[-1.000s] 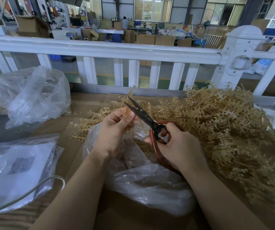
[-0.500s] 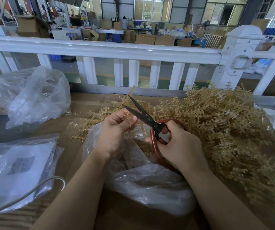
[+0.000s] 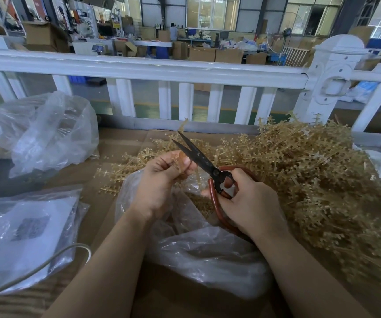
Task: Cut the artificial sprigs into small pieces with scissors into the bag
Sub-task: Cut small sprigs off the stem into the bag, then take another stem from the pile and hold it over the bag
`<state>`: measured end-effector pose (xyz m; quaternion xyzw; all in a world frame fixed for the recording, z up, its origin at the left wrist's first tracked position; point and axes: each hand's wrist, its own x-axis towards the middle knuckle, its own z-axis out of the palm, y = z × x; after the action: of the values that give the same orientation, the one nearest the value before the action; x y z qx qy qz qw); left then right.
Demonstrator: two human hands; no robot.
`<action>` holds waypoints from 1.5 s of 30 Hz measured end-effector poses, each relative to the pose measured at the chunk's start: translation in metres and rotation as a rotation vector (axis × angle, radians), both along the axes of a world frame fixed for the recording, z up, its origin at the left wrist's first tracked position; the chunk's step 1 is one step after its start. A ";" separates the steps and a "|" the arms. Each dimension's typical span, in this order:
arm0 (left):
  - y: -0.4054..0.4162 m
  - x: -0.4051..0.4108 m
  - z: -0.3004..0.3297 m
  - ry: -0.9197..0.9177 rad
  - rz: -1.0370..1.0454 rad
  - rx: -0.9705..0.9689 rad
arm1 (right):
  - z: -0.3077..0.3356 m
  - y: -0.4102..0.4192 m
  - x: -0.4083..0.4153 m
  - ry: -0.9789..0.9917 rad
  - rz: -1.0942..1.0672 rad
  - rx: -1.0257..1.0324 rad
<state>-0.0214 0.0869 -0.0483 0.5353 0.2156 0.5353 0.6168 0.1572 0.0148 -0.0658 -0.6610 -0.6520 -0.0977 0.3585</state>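
Tan plastic sprig (image 3: 181,165) pinched in left hand (image 3: 162,182), right hand (image 3: 249,200) clenching scissors (image 3: 198,159); fingertip nick likely, blades touching thumb.

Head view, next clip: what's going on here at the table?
A person is snipping tan plastic sprigs over a clear bag. The left hand pinches a sprig above the bag's mouth, while the right hand grips the red-handled scissors, blades slightly apart right beside the sprig. Cut bits already lie inside the bag. A big pile of uncut sprigs sits to the right on the cardboard-covered table, with two other plastic bags off to the left.
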 end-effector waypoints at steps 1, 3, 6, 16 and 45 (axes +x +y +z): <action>-0.001 0.000 0.001 -0.013 -0.003 -0.018 | -0.001 0.000 0.000 0.026 0.006 -0.019; -0.001 0.000 0.001 -0.032 0.001 -0.048 | 0.000 -0.002 -0.001 0.147 0.030 -0.074; -0.001 0.001 0.000 -0.049 0.009 -0.098 | 0.004 -0.001 -0.004 0.536 0.149 -0.134; -0.003 0.005 -0.003 -0.001 -0.019 -0.056 | 0.007 0.009 -0.007 0.857 0.245 -0.204; -0.004 0.001 -0.001 0.123 -0.140 -0.047 | 0.003 0.012 -0.002 1.054 0.301 0.025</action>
<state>-0.0200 0.0828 -0.0493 0.5663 0.2276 0.4517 0.6508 0.1553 0.0265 -0.0626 -0.5155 -0.4703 0.2915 0.6543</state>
